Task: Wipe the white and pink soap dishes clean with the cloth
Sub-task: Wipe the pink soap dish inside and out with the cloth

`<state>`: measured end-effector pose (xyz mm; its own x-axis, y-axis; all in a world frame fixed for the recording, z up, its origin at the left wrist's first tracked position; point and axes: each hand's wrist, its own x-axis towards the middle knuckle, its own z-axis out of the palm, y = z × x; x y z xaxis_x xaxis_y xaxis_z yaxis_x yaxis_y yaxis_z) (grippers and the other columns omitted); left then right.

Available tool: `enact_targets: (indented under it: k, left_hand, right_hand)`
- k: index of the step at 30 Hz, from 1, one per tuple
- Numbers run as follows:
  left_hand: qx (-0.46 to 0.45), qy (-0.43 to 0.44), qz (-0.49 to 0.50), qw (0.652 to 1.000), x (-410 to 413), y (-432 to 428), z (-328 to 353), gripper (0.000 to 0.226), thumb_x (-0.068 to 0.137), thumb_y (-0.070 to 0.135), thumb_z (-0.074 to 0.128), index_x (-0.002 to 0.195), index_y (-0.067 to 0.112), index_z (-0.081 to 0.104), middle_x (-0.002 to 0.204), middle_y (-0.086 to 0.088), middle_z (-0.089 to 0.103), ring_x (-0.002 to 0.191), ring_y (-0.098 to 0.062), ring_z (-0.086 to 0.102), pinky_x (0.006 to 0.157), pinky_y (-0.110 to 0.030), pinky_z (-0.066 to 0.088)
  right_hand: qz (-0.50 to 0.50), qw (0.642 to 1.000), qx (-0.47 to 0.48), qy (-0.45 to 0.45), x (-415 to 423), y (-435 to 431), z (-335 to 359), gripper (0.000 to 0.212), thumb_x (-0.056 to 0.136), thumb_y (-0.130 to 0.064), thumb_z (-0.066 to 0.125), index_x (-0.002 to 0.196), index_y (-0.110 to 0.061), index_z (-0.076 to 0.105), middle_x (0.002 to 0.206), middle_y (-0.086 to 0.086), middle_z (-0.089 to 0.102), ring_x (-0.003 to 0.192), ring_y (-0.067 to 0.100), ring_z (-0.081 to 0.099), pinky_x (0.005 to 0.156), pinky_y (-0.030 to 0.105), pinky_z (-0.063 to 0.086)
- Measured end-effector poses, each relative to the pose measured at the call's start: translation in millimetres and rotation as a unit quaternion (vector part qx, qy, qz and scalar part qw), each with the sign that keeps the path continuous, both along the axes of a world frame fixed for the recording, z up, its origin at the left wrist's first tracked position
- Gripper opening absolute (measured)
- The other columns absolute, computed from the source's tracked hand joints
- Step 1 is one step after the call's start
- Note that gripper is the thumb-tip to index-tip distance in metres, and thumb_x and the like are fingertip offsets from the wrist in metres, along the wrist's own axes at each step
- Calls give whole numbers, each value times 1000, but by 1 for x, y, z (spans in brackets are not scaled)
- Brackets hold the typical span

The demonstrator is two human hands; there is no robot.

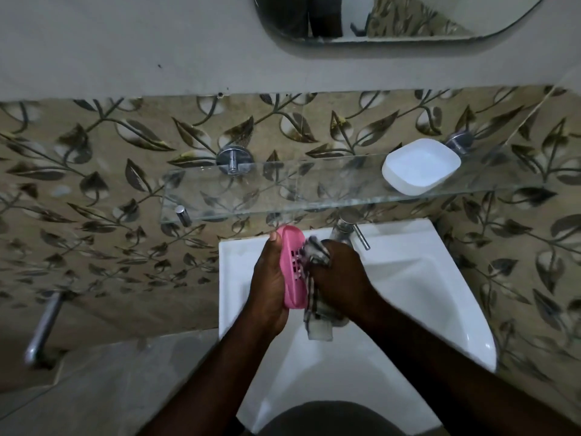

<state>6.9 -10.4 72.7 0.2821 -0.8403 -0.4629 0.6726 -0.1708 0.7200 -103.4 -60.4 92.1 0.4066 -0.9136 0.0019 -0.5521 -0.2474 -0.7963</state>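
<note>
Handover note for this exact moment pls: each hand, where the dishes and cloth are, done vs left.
Left hand: grips the pink soap dish, held on edge over the sink.
Right hand: grips the checked cloth, pressed against the pink dish's slotted face.
White soap dish: on the glass shelf, right end, nothing in it.
Done: the pink dish is mid-wipe; whether the white one has been wiped cannot be told.
Left: finish the pink dish, check or wipe the white one.
</note>
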Motion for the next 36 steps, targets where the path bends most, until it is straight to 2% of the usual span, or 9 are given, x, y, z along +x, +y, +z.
enact_targets:
  k: [3, 6, 12, 19, 23, 25, 28, 32, 36]
  left_hand:
    - [7, 6, 20, 1000, -1, -7, 4, 86, 70, 68, 67, 130, 7, 57, 125, -25, 62, 114, -37, 62, 99, -51, 48]
    - [25, 40, 35, 998, 7, -13, 4, 105, 55, 71, 74, 137, 8, 51, 132, -24, 57, 112, -35, 62, 82, -44, 57]
    - [19, 86, -19, 996, 8, -9, -4, 82, 80, 66, 48, 137, 6, 50, 118, -21, 67, 104, -33, 66, 86, -43, 53]
    - [-1, 97, -39, 995, 10, -13, -4, 62, 91, 57, 45, 116, 3, 60, 83, -16, 73, 76, -25, 72, 66, -33, 59]
    - [-4, 76, -69, 995, 8, -11, -1, 51, 96, 51, 43, 103, 7, 66, 84, -12, 75, 75, -20, 73, 64, -29, 58]
    - [-10, 65, -78, 995, 2, -7, -1, 44, 99, 44, 40, 100, 9, 67, 89, -10, 76, 80, -18, 73, 74, -31, 57]
    - [-22, 33, -65, 997, -4, -1, -2, 45, 98, 43, 42, 113, 8, 66, 115, -17, 70, 107, -29, 67, 97, -42, 50]
    - [-33, -55, -48, 997, -3, 0, -6, 51, 86, 51, 52, 108, 8, 68, 95, -16, 73, 83, -30, 72, 74, -38, 56]
    - [-26, -80, -49, 995, -8, 5, -11, 54, 84, 57, 57, 112, 13, 68, 102, -16, 73, 93, -33, 71, 85, -45, 56]
  right_hand:
    - [-3, 1000, 5, -24, 0, 18, 9, 5, 82, -13, 61, 79, -12, 57, 73, -3, 62, 72, 17, 61, 67, 36, 51]
    - [76, 997, -13, -18, -4, 36, 5, 3, 77, -10, 55, 80, -11, 55, 77, 2, 61, 73, 21, 59, 66, 40, 49]
    - [-17, 1000, -5, -10, -5, 11, -9, 7, 82, -7, 58, 85, -13, 60, 81, 1, 65, 78, 21, 61, 72, 44, 51]
    - [91, 985, -145, 12, 4, 21, -2, 36, 71, -19, 64, 107, -19, 67, 94, 2, 60, 85, 23, 63, 72, 35, 50]
    - [86, 973, -205, 60, 8, 10, -1, 33, 77, -30, 59, 109, -24, 63, 100, 0, 59, 82, 26, 66, 63, 36, 53]
    - [60, 969, -228, 74, 8, 2, 1, 33, 77, -30, 58, 109, -24, 63, 100, 0, 60, 80, 26, 67, 62, 34, 53]
    - [27, 983, -174, 58, 4, -9, 1, 34, 74, -36, 56, 106, -25, 62, 101, -1, 61, 86, 26, 66, 70, 38, 54]
    - [-17, 995, -83, 45, -3, -15, -12, 25, 71, -33, 58, 90, -18, 60, 88, -1, 67, 82, 23, 64, 72, 38, 51]
    - [-28, 998, -9, 58, -8, -22, -15, 19, 82, -31, 64, 78, -13, 60, 74, 2, 67, 70, 19, 63, 64, 34, 51]
